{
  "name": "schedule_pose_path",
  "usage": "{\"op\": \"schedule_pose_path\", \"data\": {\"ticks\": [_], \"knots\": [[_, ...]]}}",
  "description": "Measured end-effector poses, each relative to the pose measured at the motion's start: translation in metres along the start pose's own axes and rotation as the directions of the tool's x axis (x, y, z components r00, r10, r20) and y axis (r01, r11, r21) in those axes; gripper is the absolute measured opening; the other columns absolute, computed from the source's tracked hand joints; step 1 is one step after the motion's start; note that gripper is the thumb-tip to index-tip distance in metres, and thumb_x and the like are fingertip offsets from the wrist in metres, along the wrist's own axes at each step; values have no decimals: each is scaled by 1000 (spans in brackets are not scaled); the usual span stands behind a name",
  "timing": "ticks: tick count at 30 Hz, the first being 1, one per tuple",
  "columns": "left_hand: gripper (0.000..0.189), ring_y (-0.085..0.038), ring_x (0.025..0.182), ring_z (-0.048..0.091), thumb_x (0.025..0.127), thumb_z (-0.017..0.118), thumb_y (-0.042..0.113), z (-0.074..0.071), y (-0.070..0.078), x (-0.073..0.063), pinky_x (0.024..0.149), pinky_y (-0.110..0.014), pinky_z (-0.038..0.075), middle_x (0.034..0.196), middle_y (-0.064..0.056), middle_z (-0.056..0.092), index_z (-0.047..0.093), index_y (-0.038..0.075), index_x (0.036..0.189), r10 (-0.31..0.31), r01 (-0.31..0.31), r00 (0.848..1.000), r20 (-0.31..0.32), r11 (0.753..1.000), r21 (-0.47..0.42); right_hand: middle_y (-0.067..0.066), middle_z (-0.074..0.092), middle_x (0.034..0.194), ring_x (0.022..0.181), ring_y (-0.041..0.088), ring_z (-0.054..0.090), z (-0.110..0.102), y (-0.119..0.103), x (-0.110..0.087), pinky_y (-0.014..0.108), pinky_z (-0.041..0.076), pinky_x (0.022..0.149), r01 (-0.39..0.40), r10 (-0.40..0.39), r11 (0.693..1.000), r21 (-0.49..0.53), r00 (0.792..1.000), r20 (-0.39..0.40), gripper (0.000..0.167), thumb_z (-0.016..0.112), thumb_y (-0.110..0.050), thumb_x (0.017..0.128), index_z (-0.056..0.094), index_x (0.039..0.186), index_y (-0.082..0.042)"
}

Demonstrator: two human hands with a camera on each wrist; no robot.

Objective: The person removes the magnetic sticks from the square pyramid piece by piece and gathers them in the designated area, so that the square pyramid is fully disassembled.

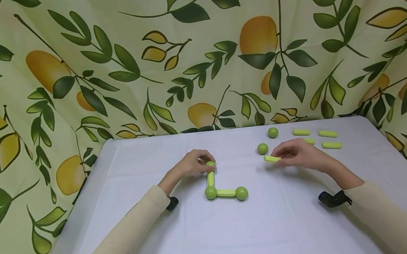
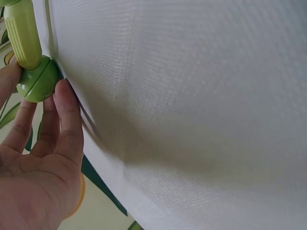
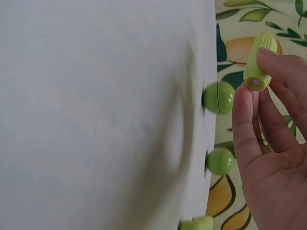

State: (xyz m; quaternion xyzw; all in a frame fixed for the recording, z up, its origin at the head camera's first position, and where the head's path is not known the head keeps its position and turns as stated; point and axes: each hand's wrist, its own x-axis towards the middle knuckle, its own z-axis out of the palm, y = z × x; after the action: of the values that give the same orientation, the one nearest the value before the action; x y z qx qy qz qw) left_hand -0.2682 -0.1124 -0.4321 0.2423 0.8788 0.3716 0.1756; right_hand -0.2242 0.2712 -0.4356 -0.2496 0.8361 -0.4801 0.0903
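Note:
Three green balls and two yellow-green rods form an L on the table. At its far end, my left hand [image 1: 193,164] grips a green ball [image 2: 37,80]. A ribbed rod [image 2: 22,36] runs from it to the corner ball [image 1: 211,193]. From there another rod [image 1: 226,193] leads right to the end ball [image 1: 241,193]. My right hand [image 1: 302,156] pinches a loose yellow-green rod [image 3: 254,68] between thumb and fingers, above the table. In the right wrist view a round grey spot shows in the rod's end.
Two loose green balls [image 1: 272,132] [image 1: 262,149] lie behind my right hand. Several loose rods [image 1: 328,134] are spread at the back right of the white-covered table [image 1: 193,251]. A leaf-and-fruit patterned curtain [image 1: 215,52] hangs close around the table's back and sides.

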Motion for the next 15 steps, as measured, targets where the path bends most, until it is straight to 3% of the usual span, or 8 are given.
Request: {"op": "schedule_pose_path", "data": {"ticks": [15], "knots": [[18,-19,98,61,92,79,14,0,-4,1,83,-29,53,107,-1,68,72,6,107,15,-15,1000,4,1000,-20,16,68,109,92,14,67,-31,8,-43,23,55,78,-25,22,999,-28,993,-115,25,78,1,88,72,112,2]]}}
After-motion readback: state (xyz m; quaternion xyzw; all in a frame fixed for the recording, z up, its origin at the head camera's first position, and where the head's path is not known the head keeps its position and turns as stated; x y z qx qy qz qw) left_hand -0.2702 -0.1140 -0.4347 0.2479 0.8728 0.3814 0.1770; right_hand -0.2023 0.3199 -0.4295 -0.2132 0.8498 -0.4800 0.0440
